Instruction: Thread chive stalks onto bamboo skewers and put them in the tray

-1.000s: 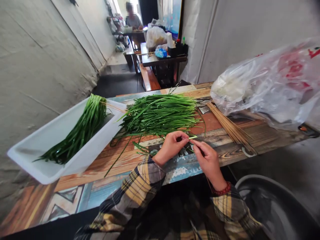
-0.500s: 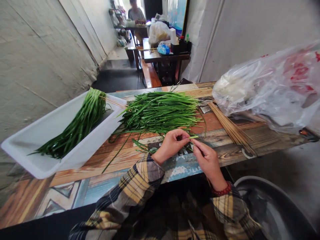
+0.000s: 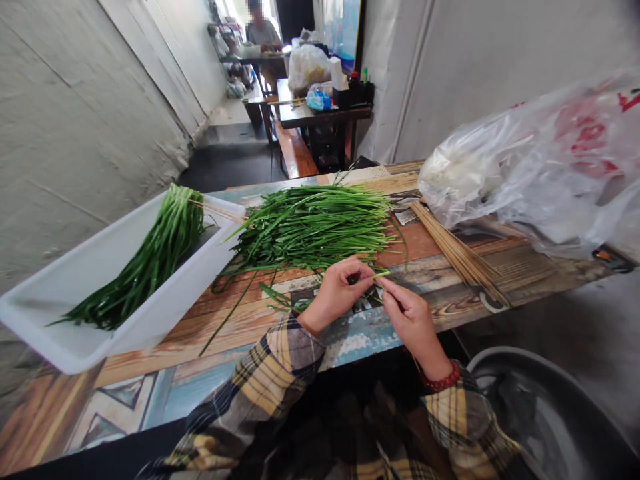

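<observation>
Between thumb and fingertips, my left hand (image 3: 341, 293) pinches garlic chives, whose pale green ends (image 3: 382, 274) stick out toward the right. My right hand (image 3: 411, 319) is closed, its fingertips meeting the left ones at the stems. It grips a thin bamboo skewer (image 3: 416, 363), mostly hidden by the palm, with one end showing below the wrist. Just beyond both hands lies a big pile of garlic chives (image 3: 320, 223), stem ends to the right. At the left, a white plastic tub (image 3: 50, 303) contains skewered chives (image 3: 150, 260) with their sticks resting over the rim.
Loose bamboo skewers (image 3: 453, 250) lie right of the pile on the patterned wooden table (image 3: 165, 373). Behind them sits a clear plastic bag (image 3: 530, 167). A dark basin (image 3: 540, 400) stands below right. Farther back are another table (image 3: 320, 117), a bench (image 3: 295, 143) and a seated person (image 3: 263, 33).
The view has shifted slightly, so the table things appear a little farther left. Both hands keep nearly the same pinch on the chives and skewer.
</observation>
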The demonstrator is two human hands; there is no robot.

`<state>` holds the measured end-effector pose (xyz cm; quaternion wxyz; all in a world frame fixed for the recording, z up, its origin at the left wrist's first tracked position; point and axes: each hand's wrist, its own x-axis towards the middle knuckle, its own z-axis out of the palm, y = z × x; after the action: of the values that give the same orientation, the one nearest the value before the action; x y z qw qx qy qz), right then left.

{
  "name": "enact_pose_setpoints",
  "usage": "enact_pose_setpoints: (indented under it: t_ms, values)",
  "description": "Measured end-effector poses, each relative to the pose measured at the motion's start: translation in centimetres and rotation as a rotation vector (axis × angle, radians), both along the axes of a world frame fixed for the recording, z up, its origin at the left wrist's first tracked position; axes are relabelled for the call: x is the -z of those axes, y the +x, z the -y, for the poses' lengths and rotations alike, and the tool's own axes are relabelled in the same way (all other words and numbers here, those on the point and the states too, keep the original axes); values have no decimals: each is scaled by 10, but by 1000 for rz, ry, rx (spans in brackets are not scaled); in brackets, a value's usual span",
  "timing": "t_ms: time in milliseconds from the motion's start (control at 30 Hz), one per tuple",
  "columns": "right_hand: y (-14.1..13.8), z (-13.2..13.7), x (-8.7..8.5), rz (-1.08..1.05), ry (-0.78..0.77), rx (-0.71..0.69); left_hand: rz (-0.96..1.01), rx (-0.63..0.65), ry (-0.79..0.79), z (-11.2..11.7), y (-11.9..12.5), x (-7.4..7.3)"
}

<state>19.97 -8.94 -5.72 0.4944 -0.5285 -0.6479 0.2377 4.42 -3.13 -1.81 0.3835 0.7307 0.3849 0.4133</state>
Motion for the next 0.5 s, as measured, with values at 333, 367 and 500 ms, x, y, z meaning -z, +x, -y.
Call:
enact_pose_setpoints:
  t_ms: [333,367,500]
  values:
    - [-1,-1,2,-7,-32,-16,-93,2,188,0,-1,4]
    - [-1,-1,2,-11,-35,-16,-105,-1,201,0,-1,4]
    - [-1,-1,2,-14,-37,-23,-139,-13,238,0,-1,5]
